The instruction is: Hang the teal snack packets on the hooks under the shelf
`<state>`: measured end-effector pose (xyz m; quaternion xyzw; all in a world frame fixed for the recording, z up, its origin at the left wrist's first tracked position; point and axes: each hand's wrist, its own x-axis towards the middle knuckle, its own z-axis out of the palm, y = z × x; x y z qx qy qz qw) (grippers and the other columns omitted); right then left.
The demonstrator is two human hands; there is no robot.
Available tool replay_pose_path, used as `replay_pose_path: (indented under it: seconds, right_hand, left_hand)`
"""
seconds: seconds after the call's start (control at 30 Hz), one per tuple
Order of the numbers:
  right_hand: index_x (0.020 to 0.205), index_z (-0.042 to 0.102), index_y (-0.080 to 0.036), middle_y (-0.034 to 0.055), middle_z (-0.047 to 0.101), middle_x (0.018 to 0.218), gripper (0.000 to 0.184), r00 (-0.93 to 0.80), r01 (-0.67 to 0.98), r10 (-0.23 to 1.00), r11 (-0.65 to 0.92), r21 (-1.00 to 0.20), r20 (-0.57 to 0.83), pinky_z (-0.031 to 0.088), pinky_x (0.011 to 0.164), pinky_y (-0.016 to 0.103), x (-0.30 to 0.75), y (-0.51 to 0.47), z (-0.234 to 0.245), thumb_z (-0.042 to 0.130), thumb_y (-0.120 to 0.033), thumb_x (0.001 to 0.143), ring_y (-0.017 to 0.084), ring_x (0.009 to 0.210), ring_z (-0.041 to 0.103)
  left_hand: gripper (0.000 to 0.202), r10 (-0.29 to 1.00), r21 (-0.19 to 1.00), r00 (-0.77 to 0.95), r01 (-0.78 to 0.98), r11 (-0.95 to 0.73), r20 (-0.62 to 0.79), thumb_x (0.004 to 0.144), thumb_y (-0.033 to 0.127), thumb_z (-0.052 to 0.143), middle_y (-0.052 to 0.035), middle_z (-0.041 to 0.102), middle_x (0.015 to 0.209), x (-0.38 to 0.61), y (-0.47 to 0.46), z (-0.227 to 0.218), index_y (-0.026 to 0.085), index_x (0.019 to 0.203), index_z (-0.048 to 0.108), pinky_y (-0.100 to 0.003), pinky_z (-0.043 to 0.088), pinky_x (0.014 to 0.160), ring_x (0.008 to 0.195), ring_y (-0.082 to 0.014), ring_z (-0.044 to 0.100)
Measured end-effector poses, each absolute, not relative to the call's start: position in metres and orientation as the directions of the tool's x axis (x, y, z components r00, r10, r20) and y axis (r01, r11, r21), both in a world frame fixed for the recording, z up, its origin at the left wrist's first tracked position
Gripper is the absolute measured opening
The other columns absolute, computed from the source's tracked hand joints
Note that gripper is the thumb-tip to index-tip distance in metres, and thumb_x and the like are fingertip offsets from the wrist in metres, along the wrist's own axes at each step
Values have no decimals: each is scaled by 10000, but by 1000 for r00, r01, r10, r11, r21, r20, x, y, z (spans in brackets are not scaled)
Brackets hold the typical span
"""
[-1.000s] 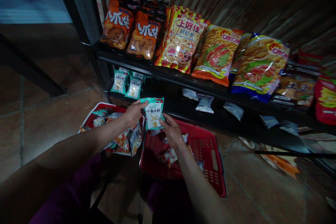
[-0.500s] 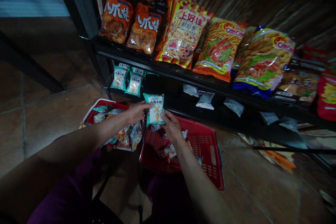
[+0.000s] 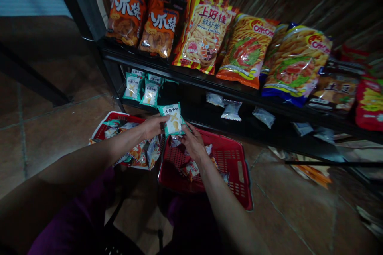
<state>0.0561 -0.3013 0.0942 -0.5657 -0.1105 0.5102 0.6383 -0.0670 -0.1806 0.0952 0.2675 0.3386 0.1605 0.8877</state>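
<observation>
Between my two hands is a small teal and white snack bag point(image 3: 173, 121), its printed front facing up. My left hand point(image 3: 154, 126) grips its left edge, thumb on the front. At its lower right edge, the fingers of my right hand point(image 3: 192, 140) pinch the bag. Below the right hand stands a red plastic basket point(image 3: 239, 155) with a few snack packets inside. A second red basket point(image 3: 101, 132), fuller with mixed snack packets point(image 3: 139, 153), is under my left forearm. Similar teal bags point(image 3: 151, 92) stand in a small group on the lower shelf, just beyond the held one.
Large snack bags point(image 3: 205, 34) line the upper shelf point(image 3: 191, 77). Several clear-and-white packets point(image 3: 231, 110) lie along the lower shelf. A dark metal post point(image 3: 80, 20) rises at the left. Flattened cardboard or paper point(image 3: 311, 171) lies on the tiled floor at the right.
The held snack bag has tilted, its top leaning left, and shifted slightly toward the shelf. Both hands keep hold of it. The whole view has shifted a little.
</observation>
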Motion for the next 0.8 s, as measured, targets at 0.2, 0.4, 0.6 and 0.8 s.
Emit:
replay_pose_path:
  seconds: [0.2, 0.4, 0.6, 0.8]
  right_hand:
    - [884, 631, -229, -26, 664, 833, 397, 437, -512, 780, -193, -837, -448, 512, 614, 233, 51, -303, 98, 803, -364, 553, 84, 634, 590]
    - [802, 636, -206, -32, 660, 801, 339, 438, -514, 797, -158, -843, -416, 471, 588, 208, 51, -302, 94, 812, -300, 528, 71, 617, 562]
    - [581, 541, -192, -63, 592, 609, 334, 474, -555, 783, -90, -827, -403, 498, 628, 227, 51, -301, 94, 840, -296, 473, 74, 584, 556]
    - [594, 518, -193, -71, 561, 589, 327, 474, -544, 807, -46, -838, -352, 467, 584, 200, 48, -301, 99, 824, -272, 510, 59, 557, 528]
  left_hand:
    - [212, 557, 595, 652, -195, 780, -515, 754, 141, 669, -100, 691, 894, -66, -182, 96, 138, 963, 628, -301, 509, 672, 726, -178, 638]
    - [151, 514, 559, 658, -168, 812, -550, 806, 147, 610, -109, 691, 884, -65, -181, 98, 118, 952, 630, -330, 516, 723, 753, -188, 646]
    - [155, 462, 487, 638, -152, 860, -616, 862, 185, 529, -112, 693, 883, -62, -181, 97, 109, 942, 638, -324, 505, 783, 842, -201, 648]
    - [160, 442, 463, 627, -143, 875, -642, 845, 205, 550, -118, 696, 874, -61, -181, 98, 117, 943, 641, -340, 495, 787, 862, -225, 647]
